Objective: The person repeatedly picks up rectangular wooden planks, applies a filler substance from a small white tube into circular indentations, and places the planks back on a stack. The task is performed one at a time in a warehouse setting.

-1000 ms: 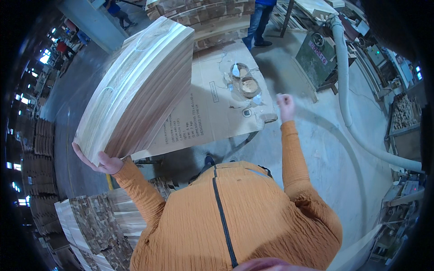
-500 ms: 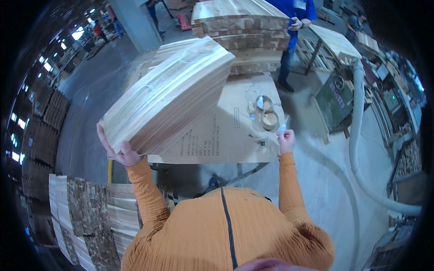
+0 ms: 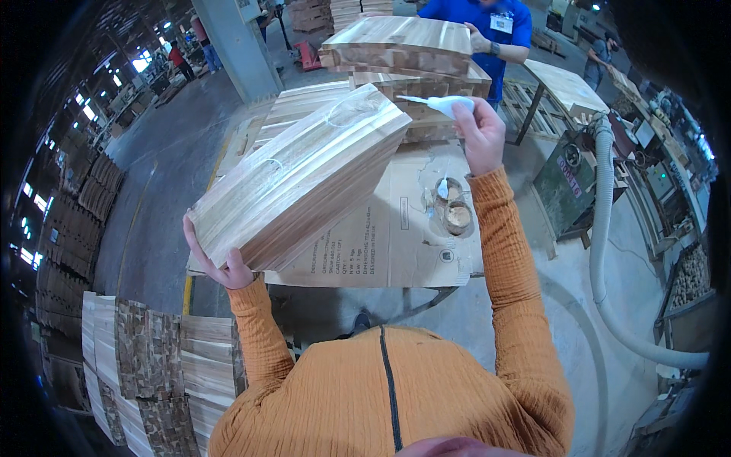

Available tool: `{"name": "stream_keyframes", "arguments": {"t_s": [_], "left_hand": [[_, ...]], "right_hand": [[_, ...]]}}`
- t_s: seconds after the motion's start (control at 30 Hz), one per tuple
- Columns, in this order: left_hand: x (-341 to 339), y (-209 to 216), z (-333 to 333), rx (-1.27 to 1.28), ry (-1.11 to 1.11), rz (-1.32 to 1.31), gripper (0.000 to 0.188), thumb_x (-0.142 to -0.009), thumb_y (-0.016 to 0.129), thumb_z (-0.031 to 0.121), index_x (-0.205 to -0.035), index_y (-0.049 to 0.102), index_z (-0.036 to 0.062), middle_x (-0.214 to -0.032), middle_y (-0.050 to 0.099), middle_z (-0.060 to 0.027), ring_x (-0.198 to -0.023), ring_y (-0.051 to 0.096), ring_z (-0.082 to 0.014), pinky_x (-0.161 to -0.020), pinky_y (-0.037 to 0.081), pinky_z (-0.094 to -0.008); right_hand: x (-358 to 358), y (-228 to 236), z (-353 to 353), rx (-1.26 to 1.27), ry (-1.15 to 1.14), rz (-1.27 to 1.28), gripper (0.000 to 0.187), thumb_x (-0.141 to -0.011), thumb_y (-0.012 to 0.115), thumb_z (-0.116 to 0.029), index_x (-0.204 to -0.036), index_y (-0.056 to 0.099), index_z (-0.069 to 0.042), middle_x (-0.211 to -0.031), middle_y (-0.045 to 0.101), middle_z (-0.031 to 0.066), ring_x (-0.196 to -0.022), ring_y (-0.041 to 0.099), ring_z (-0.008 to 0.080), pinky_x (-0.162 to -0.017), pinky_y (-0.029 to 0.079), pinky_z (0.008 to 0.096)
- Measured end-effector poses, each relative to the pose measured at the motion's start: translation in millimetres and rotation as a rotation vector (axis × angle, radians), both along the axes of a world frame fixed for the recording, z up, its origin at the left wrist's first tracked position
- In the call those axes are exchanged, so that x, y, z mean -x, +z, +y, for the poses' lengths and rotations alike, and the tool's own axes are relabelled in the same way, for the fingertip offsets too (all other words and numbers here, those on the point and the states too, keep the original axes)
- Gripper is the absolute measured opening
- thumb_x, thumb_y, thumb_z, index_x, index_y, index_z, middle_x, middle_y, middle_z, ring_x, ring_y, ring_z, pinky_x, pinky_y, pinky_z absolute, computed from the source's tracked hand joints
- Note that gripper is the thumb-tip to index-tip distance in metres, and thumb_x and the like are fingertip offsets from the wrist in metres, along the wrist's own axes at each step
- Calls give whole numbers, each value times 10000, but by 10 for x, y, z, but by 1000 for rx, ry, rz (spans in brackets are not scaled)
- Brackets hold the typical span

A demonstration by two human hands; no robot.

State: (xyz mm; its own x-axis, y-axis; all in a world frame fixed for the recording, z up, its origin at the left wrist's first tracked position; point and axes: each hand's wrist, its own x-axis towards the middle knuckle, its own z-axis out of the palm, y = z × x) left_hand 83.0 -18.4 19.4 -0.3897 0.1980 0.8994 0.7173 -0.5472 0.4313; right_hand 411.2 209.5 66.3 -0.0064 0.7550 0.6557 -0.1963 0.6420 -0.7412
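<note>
- Containers: two round containers stand side by side on the cardboard sheet (image 3: 411, 263), right of the wooden block. The farther container (image 3: 460, 187) holds one small pale pointed bottle (image 3: 442, 188); the nearer container (image 3: 459, 231) holds tan matter, its kind not determinable.
- Squeeze bottle (image 3: 449, 104): one, white, with a long thin nozzle pointing left; its contents cannot be told.
- Right hand (image 3: 483, 137): thumb and fingers are clamped on the squeeze bottle, holding it raised beyond the far end of the block as seen; whether the nozzle touches anything cannot be told.
- Left hand (image 3: 233, 275): fingers and thumb are clamped around the near left end of the block.
- Wooden block (image 3: 304, 179): one, made of strips, tilted, over the left part of the cardboard sheet in front of the person. Two curved marks show on its upper face. Contact of its underside with the sheet is hidden.
- Beyond the block: one pile of wooden pieces (image 3: 400, 57), with one hand of a co-worker (image 3: 512, 30) in a blue shirt at its right end.
- Right side: one grey hose (image 3: 600, 228) beside one green machine (image 3: 565, 164).
- Lower left: wooden panels (image 3: 207, 346) in rows, count uncertain.
</note>
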Motion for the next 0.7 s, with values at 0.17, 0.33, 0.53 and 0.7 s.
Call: {"name": "stream_keyframes", "arguments": {"t_s": [0.17, 0.33, 0.53, 0.7], "left_hand": [[6, -50, -18, 10, 15, -17, 830, -783, 557, 405, -1396, 276, -80, -1414, 345, -219, -1277, 393, -323, -1051, 326, -411], [-22, -58, -45, 7, 68, 19, 844, -781, 553, 434, -1397, 277, -74, -1416, 342, -224, -1283, 387, -331, -1055, 320, -426], [-51, -59, -56, 14, 96, 31, 861, -796, 532, 503, -1392, 290, -69, -1403, 361, -222, -1265, 408, -327, -1043, 335, -424], [-54, -58, -52, -11, 164, 85, 908, -816, 508, 610, -1378, 318, -78, -1382, 396, -207, -1230, 451, -302, -1016, 364, -402]], "right_hand": [[223, 154, 98, -60, 30, -104, 196, -873, 649, -200, -890, 640, -5, -741, 579, -37, -645, 480, 30, -583, 393, 190], [330, 234, 121, -129, -43, -191, 230, -850, 656, -238, -866, 657, -9, -695, 594, -1, -623, 494, 60, -581, 417, 227], [346, 334, 103, -176, -124, -285, 236, -834, 653, -245, -844, 659, -10, -663, 606, 27, -600, 517, 78, -576, 439, 246], [342, 372, 87, -199, -139, -312, 258, -828, 652, -270, -848, 658, -13, -667, 614, 46, -604, 533, 89, -578, 448, 251]]}}
